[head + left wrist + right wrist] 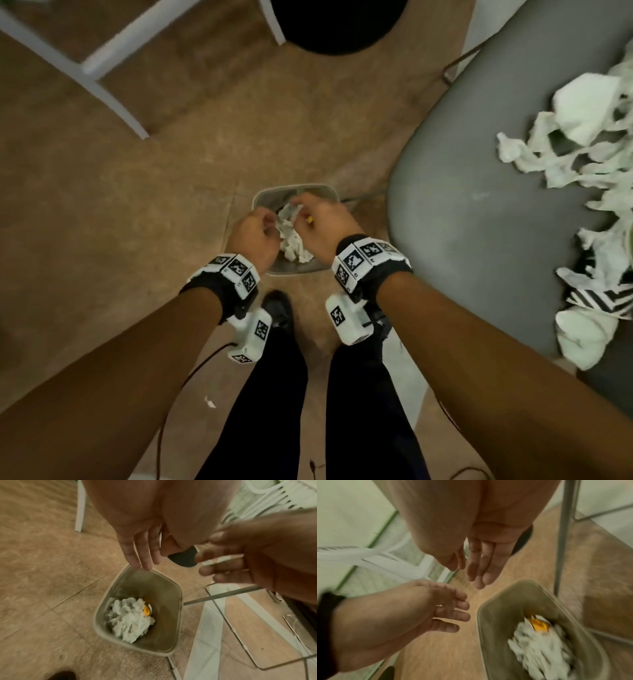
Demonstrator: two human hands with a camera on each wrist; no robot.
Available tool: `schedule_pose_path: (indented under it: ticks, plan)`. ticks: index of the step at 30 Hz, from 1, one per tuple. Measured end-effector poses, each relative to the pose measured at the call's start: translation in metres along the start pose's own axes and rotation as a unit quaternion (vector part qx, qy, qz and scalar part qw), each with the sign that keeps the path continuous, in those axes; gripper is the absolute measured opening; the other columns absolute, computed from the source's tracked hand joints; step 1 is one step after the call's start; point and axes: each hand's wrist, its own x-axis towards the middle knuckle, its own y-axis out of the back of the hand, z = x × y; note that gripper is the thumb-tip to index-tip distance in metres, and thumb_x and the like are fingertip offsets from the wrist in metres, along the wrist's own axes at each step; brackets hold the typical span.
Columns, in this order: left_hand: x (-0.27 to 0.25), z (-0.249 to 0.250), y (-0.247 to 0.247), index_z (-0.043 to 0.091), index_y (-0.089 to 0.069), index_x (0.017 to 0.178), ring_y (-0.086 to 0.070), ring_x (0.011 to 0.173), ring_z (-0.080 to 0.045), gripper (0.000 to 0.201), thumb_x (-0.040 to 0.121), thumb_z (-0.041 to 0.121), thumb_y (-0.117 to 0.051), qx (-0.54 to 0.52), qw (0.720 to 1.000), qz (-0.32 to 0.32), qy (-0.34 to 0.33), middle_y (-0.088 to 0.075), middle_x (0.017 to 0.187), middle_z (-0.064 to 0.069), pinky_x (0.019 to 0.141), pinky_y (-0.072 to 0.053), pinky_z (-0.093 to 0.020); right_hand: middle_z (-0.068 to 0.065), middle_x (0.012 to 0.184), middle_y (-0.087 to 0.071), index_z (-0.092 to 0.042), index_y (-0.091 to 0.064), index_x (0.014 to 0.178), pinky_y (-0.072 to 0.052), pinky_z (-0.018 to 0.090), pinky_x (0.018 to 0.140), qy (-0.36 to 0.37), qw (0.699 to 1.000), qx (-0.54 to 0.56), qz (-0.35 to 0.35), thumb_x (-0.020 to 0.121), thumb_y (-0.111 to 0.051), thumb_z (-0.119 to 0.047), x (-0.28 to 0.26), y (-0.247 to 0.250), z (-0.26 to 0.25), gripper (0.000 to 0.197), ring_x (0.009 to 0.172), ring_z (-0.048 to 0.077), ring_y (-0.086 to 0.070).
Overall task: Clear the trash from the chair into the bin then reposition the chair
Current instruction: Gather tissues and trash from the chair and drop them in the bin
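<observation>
Both hands, left hand (pixel 251 230) and right hand (pixel 323 219), are hovering over the bin (pixel 171 588), fingers (pixel 144 555) loosely extended, holding nothing; crumpled tissues (pixel 130 619) are lying inside, more trash (pixel 589 144) remaining on the chair (pixel 479 205).

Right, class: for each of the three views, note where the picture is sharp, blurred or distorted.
Head view: wide-angle bending at the edges, wrist markers sharp, chair slightly soft. Left wrist view: crumpled tissue in the bin fairly clear, right hand smeared. Right wrist view: heavy motion blur streaks the tissue and bin.
</observation>
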Motion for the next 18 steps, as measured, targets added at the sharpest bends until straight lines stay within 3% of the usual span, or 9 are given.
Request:
schedule_pose_path:
  ticks: [2,5,8,10,14,18]
  plan:
    - [0.004,0.028,0.009,0.010,-0.065,0.109,-0.065,0.097,-0.032,0.020,0.094,0.013,-0.052,0.016,0.999,0.024,-0.033,-0.071,0.105,-0.011,0.080,-0.048,-0.030,0.006,0.106,-0.072,-0.022,-0.058,0.126,-0.056,0.037,0.083,0.038,0.999,0.020,0.033,0.096,-0.049,-0.027,-0.013,0.032,-0.009,0.032,0.094,0.024,-0.067]
    - [0.014,0.087,0.010,0.013,-0.064,0.105,-0.066,0.090,-0.033,0.018,0.093,0.014,-0.051,0.042,0.993,0.036,-0.102,-0.072,0.099,-0.011,0.079,-0.054,-0.039,0.006,0.106,-0.073,-0.022,-0.060,0.124,-0.056,0.040,0.086,0.034,0.990,0.062,0.119,0.094,-0.050,-0.025,-0.032,0.090,0.007,0.031,0.096,0.027,-0.068]
    - [0.014,0.163,-0.008,0.020,-0.063,0.101,-0.064,0.081,-0.028,0.018,0.091,0.016,-0.049,0.045,0.980,0.041,-0.188,-0.070,0.090,-0.006,0.073,-0.052,-0.037,0.004,0.098,-0.074,-0.021,-0.064,0.116,-0.056,0.040,0.082,-0.008,0.974,0.081,0.210,0.092,-0.051,-0.023,-0.056,0.149,0.053,0.027,0.089,0.027,-0.069]
    - [0.008,0.215,-0.032,0.026,-0.061,0.096,-0.063,0.078,-0.027,0.018,0.088,0.020,-0.046,0.026,0.973,0.011,-0.230,-0.066,0.086,-0.002,0.075,-0.054,-0.039,0.002,0.095,-0.074,-0.023,-0.064,0.113,-0.055,0.039,0.082,-0.063,0.959,0.086,0.262,0.091,-0.051,-0.024,-0.080,0.183,0.094,0.026,0.088,0.025,-0.068]
    - [-0.016,0.301,-0.099,0.028,-0.060,0.097,-0.062,0.087,-0.023,0.023,0.081,0.021,-0.044,0.034,0.938,-0.089,-0.334,-0.061,0.098,-0.001,0.085,-0.053,-0.042,0.004,0.114,-0.067,-0.024,-0.063,0.114,-0.052,0.041,0.091,-0.176,0.925,0.046,0.335,0.090,-0.050,-0.025,-0.127,0.233,0.182,0.027,0.104,0.026,-0.063]
    - [-0.044,0.351,-0.163,0.017,-0.059,0.118,-0.053,0.112,-0.022,0.031,0.087,0.015,-0.055,0.112,0.894,-0.145,-0.410,-0.056,0.119,-0.004,0.099,-0.044,-0.034,0.010,0.133,-0.050,-0.020,-0.059,0.120,-0.041,0.043,0.104,-0.302,0.872,-0.013,0.386,0.089,-0.052,-0.023,-0.162,0.259,0.253,0.033,0.124,0.033,-0.044]
